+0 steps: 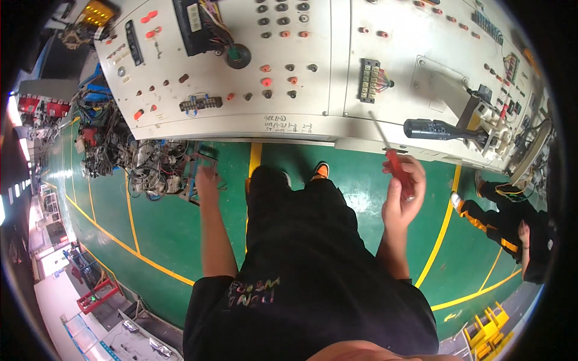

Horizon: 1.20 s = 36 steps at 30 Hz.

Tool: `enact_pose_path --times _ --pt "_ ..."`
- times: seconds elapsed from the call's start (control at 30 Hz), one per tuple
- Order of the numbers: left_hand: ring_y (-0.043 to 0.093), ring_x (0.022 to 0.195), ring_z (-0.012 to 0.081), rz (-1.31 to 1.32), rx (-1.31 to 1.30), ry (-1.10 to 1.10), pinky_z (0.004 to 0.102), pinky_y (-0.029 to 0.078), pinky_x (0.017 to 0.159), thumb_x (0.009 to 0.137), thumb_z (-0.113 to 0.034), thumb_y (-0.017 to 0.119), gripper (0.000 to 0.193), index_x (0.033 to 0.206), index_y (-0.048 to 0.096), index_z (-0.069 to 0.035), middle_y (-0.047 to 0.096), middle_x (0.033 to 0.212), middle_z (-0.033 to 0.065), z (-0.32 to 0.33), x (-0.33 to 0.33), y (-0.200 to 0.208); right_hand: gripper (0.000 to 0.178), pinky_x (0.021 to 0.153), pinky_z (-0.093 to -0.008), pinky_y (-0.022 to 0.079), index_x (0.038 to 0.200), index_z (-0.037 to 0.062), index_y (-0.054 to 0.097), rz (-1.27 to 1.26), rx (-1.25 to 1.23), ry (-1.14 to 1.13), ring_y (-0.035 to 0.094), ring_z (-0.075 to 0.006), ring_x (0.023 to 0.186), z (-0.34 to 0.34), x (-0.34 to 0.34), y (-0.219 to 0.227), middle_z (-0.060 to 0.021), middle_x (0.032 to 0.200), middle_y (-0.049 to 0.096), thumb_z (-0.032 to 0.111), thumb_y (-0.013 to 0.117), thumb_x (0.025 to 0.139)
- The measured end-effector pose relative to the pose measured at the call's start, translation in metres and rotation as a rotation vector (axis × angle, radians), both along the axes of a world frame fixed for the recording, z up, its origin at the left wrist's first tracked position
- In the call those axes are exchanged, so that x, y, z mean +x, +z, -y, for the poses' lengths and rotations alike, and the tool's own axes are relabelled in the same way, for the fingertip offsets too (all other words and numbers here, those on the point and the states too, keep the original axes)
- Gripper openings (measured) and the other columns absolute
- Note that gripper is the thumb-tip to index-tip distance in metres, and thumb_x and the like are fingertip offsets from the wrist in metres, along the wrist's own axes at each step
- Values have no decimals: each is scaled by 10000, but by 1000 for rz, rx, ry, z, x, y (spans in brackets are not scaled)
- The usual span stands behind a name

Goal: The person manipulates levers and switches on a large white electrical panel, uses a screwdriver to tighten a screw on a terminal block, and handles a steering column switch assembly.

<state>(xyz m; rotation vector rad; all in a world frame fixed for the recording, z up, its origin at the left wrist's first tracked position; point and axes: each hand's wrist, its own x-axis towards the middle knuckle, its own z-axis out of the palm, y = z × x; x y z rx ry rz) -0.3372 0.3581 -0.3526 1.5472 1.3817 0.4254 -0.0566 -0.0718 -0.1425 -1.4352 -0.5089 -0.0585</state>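
Note:
A screwdriver [395, 163] with a red see-through handle is gripped in my right hand [410, 188]. Its thin shaft points up and left toward the front edge of the white panel [229, 129], below a terminal block [369, 80] with colored wires. To the right of the shaft tip, a black stalk switch [436, 129] juts out from a white mount. My left hand [208, 175] hangs at the left, short of the panel, its fingers blurred. It is near a metal frame and engine parts, and I cannot make out anything in it.
Red and black sockets [267, 82] and a black wired module [201, 27] sit on the panel. Engine assemblies [150, 171] stand at the left. Another person [512, 222] is at the right. A yellow rack [486, 332] stands behind on the green floor [162, 222].

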Motion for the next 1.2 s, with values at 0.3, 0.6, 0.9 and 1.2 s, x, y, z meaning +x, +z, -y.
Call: enact_pose_path --times 0.3,0.6,0.9,1.2 --pt "590 1031 353 474 -52 771 470 515 862 939 -412 310 578 1287 481 16 559 1235 181 -94 168 112 280 881 -372 508 1142 -41 427 64 -190 -101 610 -293 1022 -12 21 14 -227 1184 506 -25 538 885" --pt "596 1026 377 275 45 879 481 537 828 921 -385 317 592 1221 516 85 559 1226 216 -77 178 128 227 802 -362 514 1131 -5 438 95 -331 -179 627 -297 953 -35 11 19 -257 1120 556 55 523 929" --pt "593 1025 374 301 83 751 475 544 831 908 -446 352 640 1255 446 83 526 1255 227 -83 167 116 225 882 -395 535 1086 -48 473 58 -160 -218 613 -330 1051 -40 12 14 -221 1145 545 -34 543 872" --pt "563 1076 379 233 211 663 464 508 876 936 -429 356 709 1354 253 134 452 1319 255 -76 154 103 207 788 -353 546 1008 -50 515 332 -529 -135 625 -283 926 -34 20 29 -247 1052 598 -25 599 820"
